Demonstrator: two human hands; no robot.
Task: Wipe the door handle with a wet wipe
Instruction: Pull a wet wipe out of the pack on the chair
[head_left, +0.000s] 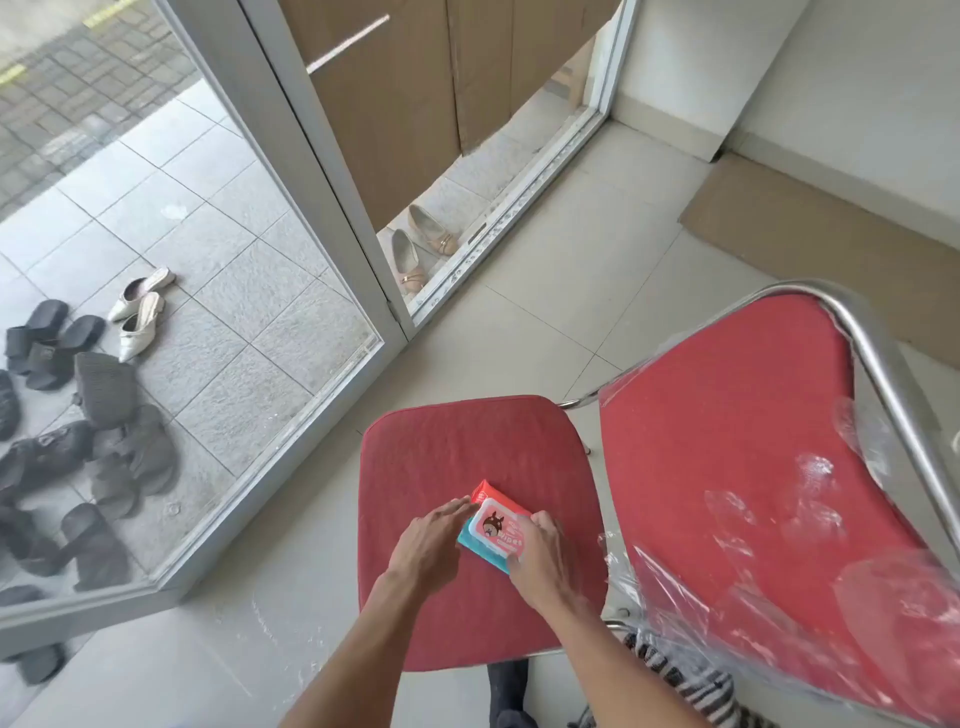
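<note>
A pack of wet wipes (493, 525), red and teal with a white lid and a cartoon figure, lies on the red chair seat (441, 447). My right hand (540, 558) rests on the pack's right side, fingers curled over its edge. Against the pack's left side lies my left hand (428, 540), fingers stretched out. The long silver door handle (347, 44) is a bar on the glass door at the top of the view, far from both hands.
The chair's red backrest (753, 467) with a chrome frame and plastic wrap stands to the right. The white-framed glass door (332, 171) is ahead. Many sandals and shoes (93, 415) lie outside on the tiles at left. Flat cardboard (831, 249) lies on the floor at right.
</note>
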